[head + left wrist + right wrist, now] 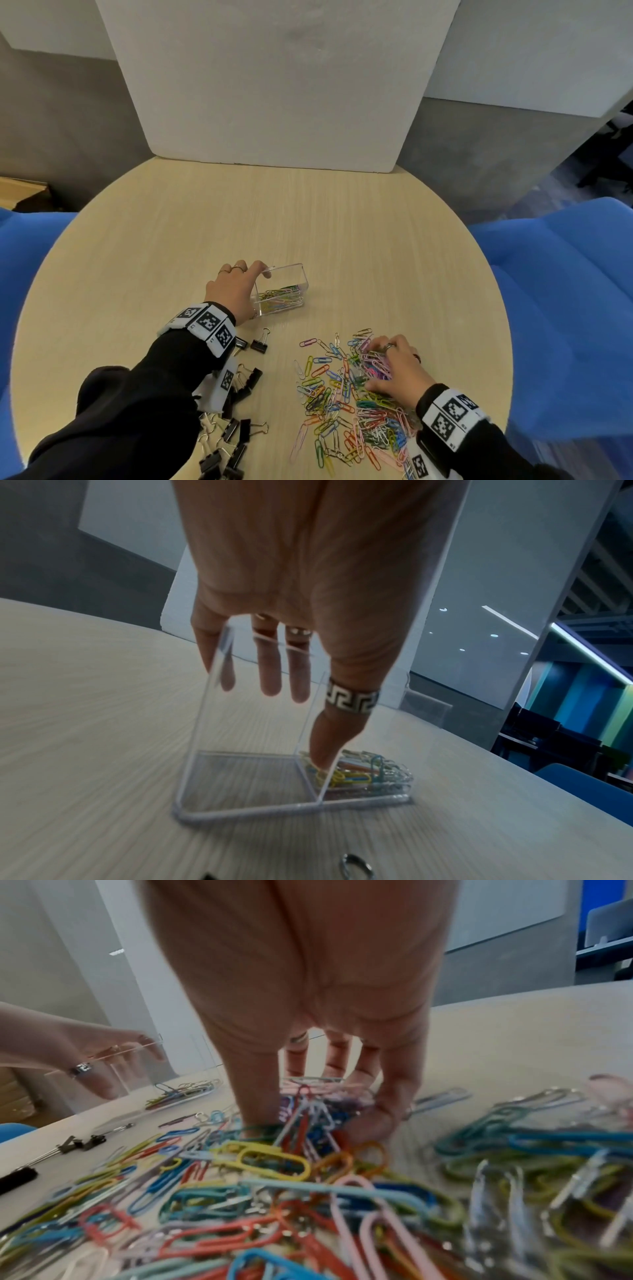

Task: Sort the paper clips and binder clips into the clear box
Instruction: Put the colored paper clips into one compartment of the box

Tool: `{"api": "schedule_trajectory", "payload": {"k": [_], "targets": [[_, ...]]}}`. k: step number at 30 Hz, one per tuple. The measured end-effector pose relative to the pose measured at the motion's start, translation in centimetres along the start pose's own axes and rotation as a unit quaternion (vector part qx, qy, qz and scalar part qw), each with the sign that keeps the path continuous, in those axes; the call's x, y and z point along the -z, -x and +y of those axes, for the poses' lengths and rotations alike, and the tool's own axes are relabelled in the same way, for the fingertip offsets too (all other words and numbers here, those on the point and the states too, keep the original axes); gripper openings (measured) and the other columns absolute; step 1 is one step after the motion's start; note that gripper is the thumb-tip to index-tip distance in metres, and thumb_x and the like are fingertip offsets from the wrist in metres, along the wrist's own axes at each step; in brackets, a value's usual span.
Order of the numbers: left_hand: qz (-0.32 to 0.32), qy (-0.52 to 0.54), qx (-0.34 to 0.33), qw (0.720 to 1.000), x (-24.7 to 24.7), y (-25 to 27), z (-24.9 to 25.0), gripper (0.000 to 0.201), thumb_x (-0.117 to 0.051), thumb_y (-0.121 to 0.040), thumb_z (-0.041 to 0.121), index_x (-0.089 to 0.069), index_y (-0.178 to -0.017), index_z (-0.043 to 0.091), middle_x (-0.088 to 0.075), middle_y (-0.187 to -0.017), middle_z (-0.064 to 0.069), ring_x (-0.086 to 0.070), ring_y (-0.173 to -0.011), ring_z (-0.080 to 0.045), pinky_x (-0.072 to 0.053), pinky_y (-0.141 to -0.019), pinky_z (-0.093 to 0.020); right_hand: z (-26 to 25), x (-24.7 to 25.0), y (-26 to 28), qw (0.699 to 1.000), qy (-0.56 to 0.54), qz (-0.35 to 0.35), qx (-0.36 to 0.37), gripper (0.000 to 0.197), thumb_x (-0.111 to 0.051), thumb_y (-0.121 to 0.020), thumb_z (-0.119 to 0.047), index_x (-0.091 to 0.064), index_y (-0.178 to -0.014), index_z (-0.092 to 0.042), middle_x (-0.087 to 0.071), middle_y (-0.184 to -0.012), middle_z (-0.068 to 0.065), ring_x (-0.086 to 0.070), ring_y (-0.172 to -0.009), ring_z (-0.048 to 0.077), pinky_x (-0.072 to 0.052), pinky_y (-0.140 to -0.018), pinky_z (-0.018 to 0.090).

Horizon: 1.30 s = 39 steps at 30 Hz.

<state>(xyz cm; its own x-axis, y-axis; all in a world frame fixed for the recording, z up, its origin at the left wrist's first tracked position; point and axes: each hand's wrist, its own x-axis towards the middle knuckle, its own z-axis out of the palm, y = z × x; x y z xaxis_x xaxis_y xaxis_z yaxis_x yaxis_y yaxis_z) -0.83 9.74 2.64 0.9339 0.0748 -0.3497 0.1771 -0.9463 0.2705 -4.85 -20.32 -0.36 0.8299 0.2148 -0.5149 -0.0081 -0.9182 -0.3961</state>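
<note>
The clear box is being steadied on the counter by the left hand; fingers are lying against its far wall and the thumb is reaching down inside, so the box is clamped, probably to keep it from sliding while clips are dropped in. The box is divided into 2 compartments: the one on the person's right is already holding a small heap of coloured paper clips, and the other is showing only bare bottom, likely being kept for the binder clips.

The right hand is being pressed down onto the loose pile of paper clips near the front right of the counter, well apart from the box. Its fingers and thumb are being curled together round a bunch of clips, seemingly to gather many at once rather than 1 at a time.

The black binder clips are lying untouched by the left sleeve, so that part of the sorting is judged not yet begun.
</note>
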Motion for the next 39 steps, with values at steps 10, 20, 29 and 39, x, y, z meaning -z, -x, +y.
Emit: {"api": "schedule_trajectory", "payload": {"k": [10, 20, 29, 39], "targets": [[0.002, -0.003, 0.002, 1.0, 0.0, 0.1, 0.0, 0.061, -0.068, -0.074, 0.017, -0.037, -0.124, 0.034, -0.045, -0.116, 0.0, -0.041, -0.111, -0.022, -0.048, -0.084, -0.041, -0.8, 0.6, -1.8, 0.997, -0.051, 0.057, 0.028, 0.023, -0.071, -0.078, -0.011, -0.054, -0.088, -0.024, -0.055, -0.093, -0.005, -0.05, -0.087, 0.008, -0.033, -0.069, 0.007], [-0.003, -0.016, -0.006, 1.0, -0.5, 1.1, 0.1, 0.063, -0.069, -0.075, 0.02, -0.035, -0.125, 0.035, -0.044, -0.118, 0.001, -0.04, -0.114, -0.021, -0.047, -0.085, -0.039, -4.5, 3.6, -1.3, 0.985, -0.131, 0.075, 0.08, 0.017, -0.07, -0.079, -0.011, -0.059, -0.087, -0.022, -0.059, -0.087, -0.009, -0.056, -0.078, 0.008, -0.041, -0.062, 0.005], [-0.014, -0.043, -0.006, 0.999, -0.4, 1.6, 0.4, 0.069, -0.069, -0.074, 0.018, -0.031, -0.129, 0.032, -0.042, -0.121, -0.001, -0.039, -0.116, -0.023, -0.045, -0.083, -0.037, -14.7, 6.0, -5.0, 0.959, -0.137, 0.056, 0.241, 0.015, -0.068, -0.08, -0.01, -0.066, -0.095, -0.015, -0.058, -0.088, -0.009, -0.054, -0.077, 0.001, -0.038, -0.066, 0.003], [-0.014, -0.043, -0.005, 0.999, -0.4, 1.6, 0.5, 0.069, -0.066, -0.077, 0.016, -0.028, -0.133, 0.03, -0.041, -0.124, -0.004, -0.038, -0.118, -0.025, -0.043, -0.084, -0.038, -14.0, 0.9, -6.8, 0.914, 0.058, 0.164, 0.367, 0.035, -0.07, -0.067, 0.007, -0.069, -0.099, -0.006, -0.07, -0.096, 0.011, -0.065, -0.086, 0.029, -0.057, -0.071, 0.036]]}}
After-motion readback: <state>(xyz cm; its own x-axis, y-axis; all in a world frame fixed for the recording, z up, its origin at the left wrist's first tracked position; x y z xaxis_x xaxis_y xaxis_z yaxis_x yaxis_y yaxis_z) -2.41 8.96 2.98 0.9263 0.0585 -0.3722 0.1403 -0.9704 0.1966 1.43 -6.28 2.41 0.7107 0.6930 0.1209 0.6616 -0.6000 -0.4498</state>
